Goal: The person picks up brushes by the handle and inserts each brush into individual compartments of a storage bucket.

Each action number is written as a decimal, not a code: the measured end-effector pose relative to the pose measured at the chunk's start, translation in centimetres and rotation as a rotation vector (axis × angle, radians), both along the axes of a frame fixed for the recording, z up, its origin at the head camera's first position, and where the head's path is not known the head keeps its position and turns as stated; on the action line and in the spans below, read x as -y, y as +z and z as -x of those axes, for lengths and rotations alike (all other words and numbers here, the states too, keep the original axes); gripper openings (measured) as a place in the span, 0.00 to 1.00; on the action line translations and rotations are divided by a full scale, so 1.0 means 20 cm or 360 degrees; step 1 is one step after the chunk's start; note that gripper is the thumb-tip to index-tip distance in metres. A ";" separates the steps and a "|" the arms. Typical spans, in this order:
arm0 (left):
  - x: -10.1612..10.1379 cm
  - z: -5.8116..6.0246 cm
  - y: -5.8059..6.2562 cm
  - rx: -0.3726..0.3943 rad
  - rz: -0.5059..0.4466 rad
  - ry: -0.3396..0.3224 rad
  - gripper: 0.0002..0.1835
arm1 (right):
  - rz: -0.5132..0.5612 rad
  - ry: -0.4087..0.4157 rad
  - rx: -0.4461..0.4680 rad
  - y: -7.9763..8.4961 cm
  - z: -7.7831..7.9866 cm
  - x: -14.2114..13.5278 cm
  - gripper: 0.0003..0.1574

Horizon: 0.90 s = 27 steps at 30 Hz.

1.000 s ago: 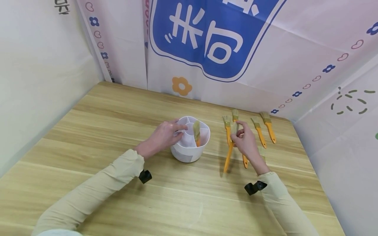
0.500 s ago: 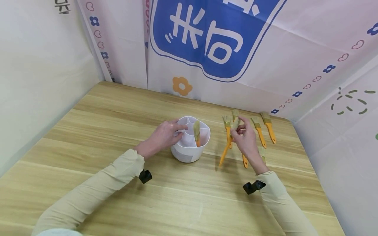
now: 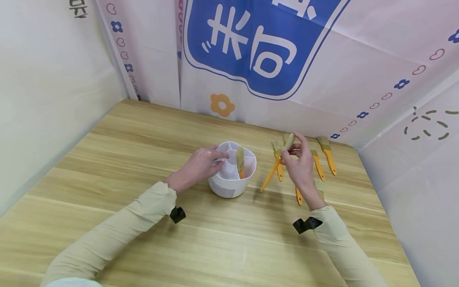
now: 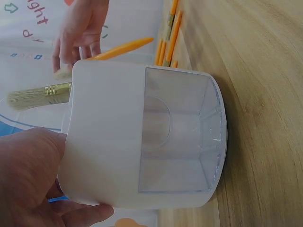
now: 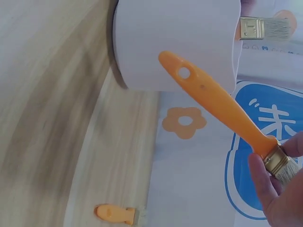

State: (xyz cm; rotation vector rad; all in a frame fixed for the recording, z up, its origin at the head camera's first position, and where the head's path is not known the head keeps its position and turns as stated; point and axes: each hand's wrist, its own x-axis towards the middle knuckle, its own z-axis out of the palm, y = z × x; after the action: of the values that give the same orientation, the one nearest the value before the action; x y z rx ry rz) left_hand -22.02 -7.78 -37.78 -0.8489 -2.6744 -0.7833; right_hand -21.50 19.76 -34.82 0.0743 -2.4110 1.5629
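Note:
My left hand (image 3: 201, 163) holds a white divided desk organizer (image 3: 226, 188) by its near-left rim, fingers reaching over the edge. One paintbrush (image 3: 240, 158) stands in the organizer's right compartment, bristles up. A clear window panel (image 4: 180, 137) shows on the lower wall in the left wrist view. Right of the organizer, my right hand (image 3: 302, 167) pinches a second paintbrush (image 3: 269, 177) near its metal ferrule (image 5: 277, 160). Its orange handle (image 5: 213, 101) slants down toward the organizer, with the bristles at the upper end.
Several more orange-handled paintbrushes lie on the wooden table (image 3: 215, 239) around the right hand, including a brush (image 3: 328, 157) at the far right and a brush (image 3: 277, 149) behind the held handle. A printed cloth backdrop (image 3: 157, 79) rises along the table's back edge.
My right hand has lifted and tilted its paintbrush, so the handle's end has swung up and left toward the organizer. The left hand stays on the rim.

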 end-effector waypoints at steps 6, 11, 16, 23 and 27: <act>0.00 0.00 0.00 -0.0023 0.0006 -0.0003 0.13 | 0.0166 0.0003 -0.0201 -0.01 0.04 0.01 0.36; 0.00 0.00 0.00 -0.0037 -0.0013 -0.0010 0.13 | 0.0315 -0.0015 -0.0376 0.02 0.04 0.02 0.35; 0.00 -0.01 0.00 -0.0042 -0.0027 -0.0006 0.13 | 0.0404 -0.0024 -0.0503 0.04 0.04 0.04 0.36; 0.00 -0.01 0.00 -0.0059 -0.0026 0.0004 0.13 | 0.0458 -0.0033 -0.0538 0.05 0.04 0.06 0.35; 0.00 -0.01 -0.01 -0.0072 -0.0026 0.0004 0.13 | 0.0498 -0.0042 -0.0572 0.05 0.04 0.06 0.35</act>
State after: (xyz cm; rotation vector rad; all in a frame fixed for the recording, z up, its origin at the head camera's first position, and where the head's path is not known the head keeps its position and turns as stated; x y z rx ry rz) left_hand -21.92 -7.74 -37.88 -0.8491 -2.6259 -0.7749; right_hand -22.22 18.52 -33.72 0.2379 -1.8710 1.7255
